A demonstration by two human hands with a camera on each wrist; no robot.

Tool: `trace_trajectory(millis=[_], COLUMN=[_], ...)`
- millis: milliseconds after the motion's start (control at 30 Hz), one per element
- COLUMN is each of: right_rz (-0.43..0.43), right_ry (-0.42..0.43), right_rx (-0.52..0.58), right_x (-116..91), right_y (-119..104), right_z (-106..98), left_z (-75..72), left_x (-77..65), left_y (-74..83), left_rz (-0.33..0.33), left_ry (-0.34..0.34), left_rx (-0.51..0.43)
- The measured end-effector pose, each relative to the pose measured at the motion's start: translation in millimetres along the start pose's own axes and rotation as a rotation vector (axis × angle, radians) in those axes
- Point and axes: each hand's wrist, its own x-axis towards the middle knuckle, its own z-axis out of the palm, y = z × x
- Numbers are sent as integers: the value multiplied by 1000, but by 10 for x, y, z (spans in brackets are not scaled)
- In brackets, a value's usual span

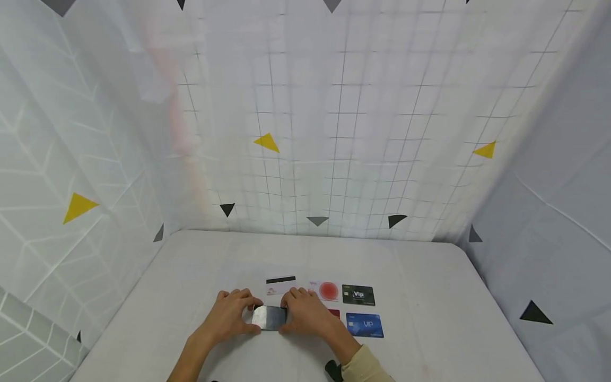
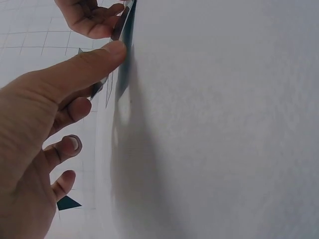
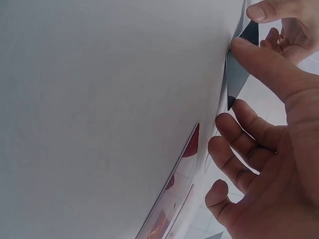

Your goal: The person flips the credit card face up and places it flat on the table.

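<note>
A shiny silver-grey card (image 1: 269,318) lies low over the table between my two hands. My left hand (image 1: 230,317) grips its left end, thumb at the near edge and fingers at the far edge. At the right end my right hand (image 1: 307,315) pinches it the same way. Seen edge-on in the right wrist view, the card (image 3: 238,72) has a dark corner, and the right hand's other fingers are loosely bent below it. In the left wrist view the left thumb (image 2: 99,59) presses on the card's edge. A red card (image 1: 335,313) is mostly hidden behind the right hand.
Beyond the hands lie a white card with a black stripe (image 1: 281,285) and a white card with a red circle (image 1: 326,291). To the right are a black Vip card (image 1: 358,295) and a blue VIP card (image 1: 365,324). White sheets (image 1: 305,106) surround the table (image 1: 429,307).
</note>
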Motion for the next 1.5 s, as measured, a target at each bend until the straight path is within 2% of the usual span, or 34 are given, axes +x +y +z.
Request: trace_trajectory(millis=[233,433,667,967,1500], right_rz=[-4,-16,-2,-16,-84], right_ry=[25,40,30,61,200], right_rx=[20,-5,35,52,122], right_x=[7,12,1,-14,-20], right_y=[21,48,73,130,112], right_z=[-7,-18,-68,-81,-160], left_z=[-20,1,-1,-1,35], left_x=[-2,-7,-22,-22,37], left_y=[17,14,7,-2,75], left_rz=[-16,-15,-26,-25,4], left_ry=[12,26,35,31,28], left_rx=[-28,-22,-13,-9,-17])
